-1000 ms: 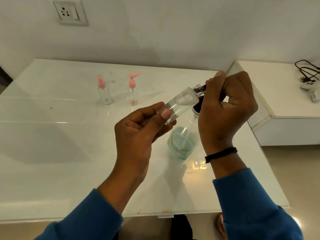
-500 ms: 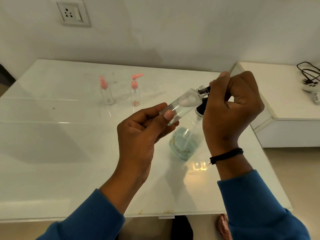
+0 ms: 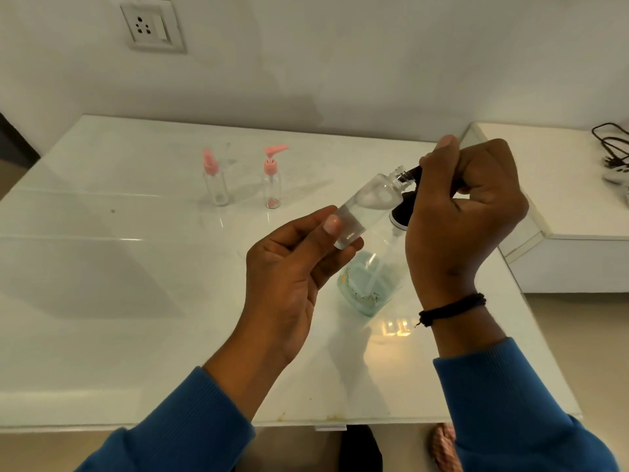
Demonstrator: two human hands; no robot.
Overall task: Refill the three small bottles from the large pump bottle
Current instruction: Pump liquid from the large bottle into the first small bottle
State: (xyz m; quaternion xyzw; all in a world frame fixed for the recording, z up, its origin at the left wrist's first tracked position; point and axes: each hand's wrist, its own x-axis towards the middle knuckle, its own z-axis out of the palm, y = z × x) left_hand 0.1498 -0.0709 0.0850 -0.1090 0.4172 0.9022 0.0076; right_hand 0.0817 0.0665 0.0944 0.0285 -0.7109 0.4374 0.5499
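Observation:
My left hand (image 3: 292, 270) pinches the base of a small clear bottle (image 3: 369, 202), tilted with its open threaded neck pointing up and right. The neck meets the black nozzle of the large pump bottle (image 3: 369, 284), which stands on the white table (image 3: 136, 301) and holds pale blue liquid. My right hand (image 3: 466, 212) is curled over the black pump head and hides most of it. Two other small clear bottles stand at the back: one with a pink cap (image 3: 213, 178), and one with a pink pump top (image 3: 272, 180).
A lower white cabinet (image 3: 561, 212) adjoins the table on the right, carrying black cables (image 3: 611, 144) and a white device. A wall socket (image 3: 149, 25) sits above the table. The table's front edge runs just above my sleeves.
Both hands and the small bottle hold nearly the same pose; only the camera view has shifted slightly.

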